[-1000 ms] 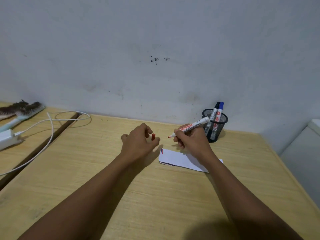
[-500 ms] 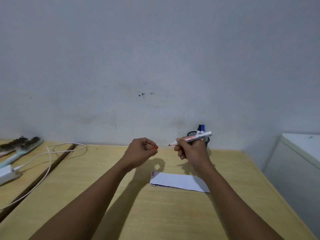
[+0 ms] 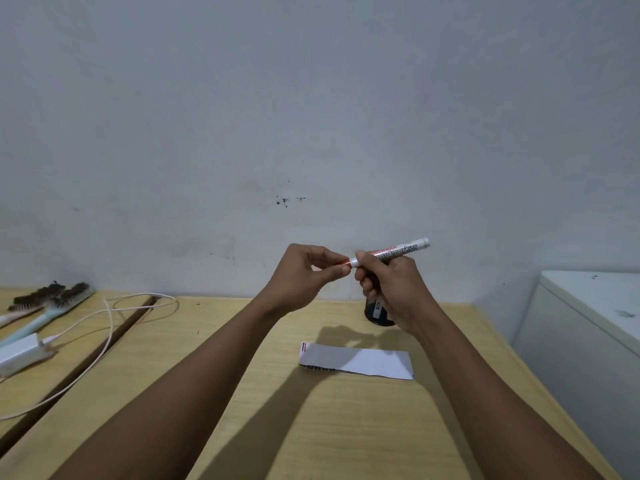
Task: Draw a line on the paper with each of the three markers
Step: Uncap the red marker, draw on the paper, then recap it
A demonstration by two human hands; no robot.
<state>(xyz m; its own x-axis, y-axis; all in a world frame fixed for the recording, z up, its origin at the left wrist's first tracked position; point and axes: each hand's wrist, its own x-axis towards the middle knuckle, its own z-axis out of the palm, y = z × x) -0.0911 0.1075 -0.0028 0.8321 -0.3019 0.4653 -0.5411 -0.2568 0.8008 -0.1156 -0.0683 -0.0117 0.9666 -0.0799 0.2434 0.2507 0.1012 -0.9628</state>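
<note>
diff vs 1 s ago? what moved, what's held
Both hands rose off the table and came together: the left hand, with the red cap, now meets the tip of the marker held in the right hand; they were apart before. The camera tilted up. The paper stays flat on the table, cup behind it.

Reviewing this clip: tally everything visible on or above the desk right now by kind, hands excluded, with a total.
Marker: 1, held in the right hand, its red cap at the left hand
Paper: 1
Mesh holder: 1, mostly hidden, contents unseen
Brushes: 2
Charger with cable: 1
Total: 6
</note>
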